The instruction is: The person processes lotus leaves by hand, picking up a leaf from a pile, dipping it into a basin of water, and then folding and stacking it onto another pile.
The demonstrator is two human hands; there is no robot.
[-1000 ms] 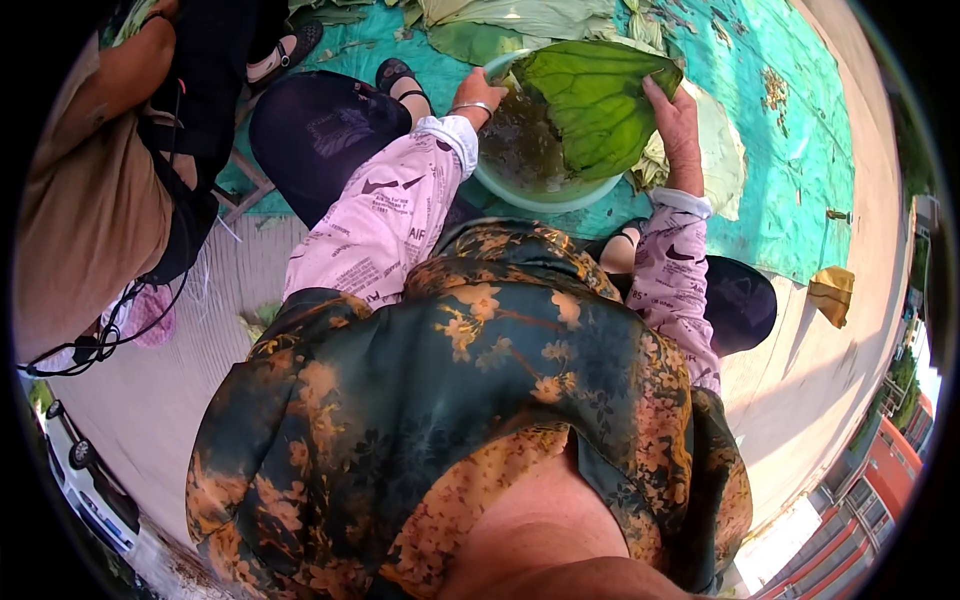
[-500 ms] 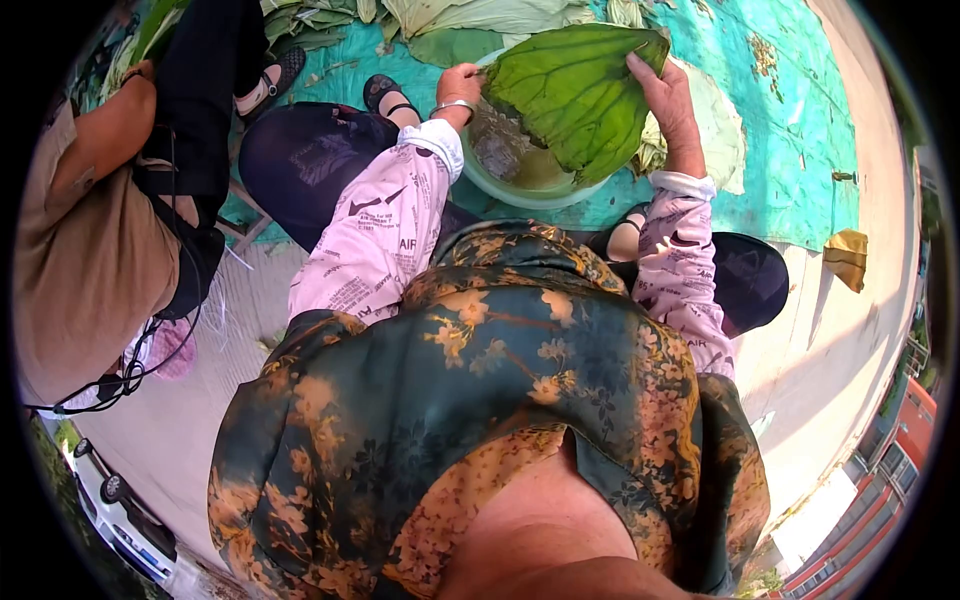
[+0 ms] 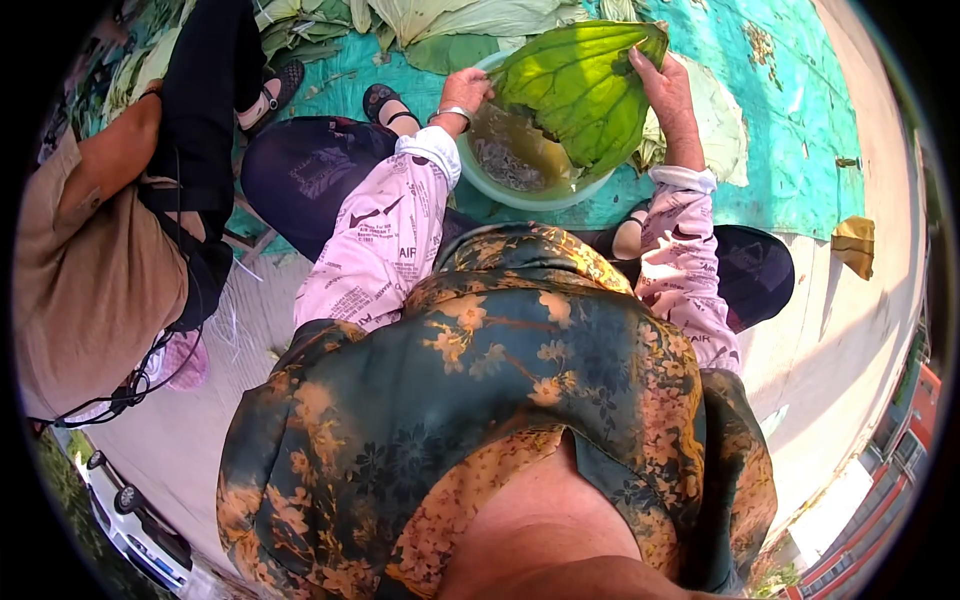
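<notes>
A large green lotus leaf (image 3: 585, 95) with strong veins is held up over a pale basin (image 3: 545, 203), its lower edge hanging inside the rim. My right hand (image 3: 667, 95) grips its upper right edge, thumb on the near face and the other fingers behind. My left hand (image 3: 463, 92), with a bracelet at the wrist, is closed at the leaf's left edge above the basin's rim. Murky water (image 3: 510, 160) shows in the basin below the leaf, with light glinting on it. The leaf hides the basin's back right part.
A green tarp (image 3: 790, 130) lies under the basin. Several pale, dry-looking leaves (image 3: 470, 20) are spread behind it, and another (image 3: 715, 120) lies at the right. A co-worker's bare arm (image 3: 125, 140) and dark-trousered leg are close on my left. A brown scrap (image 3: 853, 247) sits at the tarp's right edge.
The leaf's lower edge has swung up and to the right, so more water shows. My left hand has shifted slightly right along with it. The right hand stays nearly in place.
</notes>
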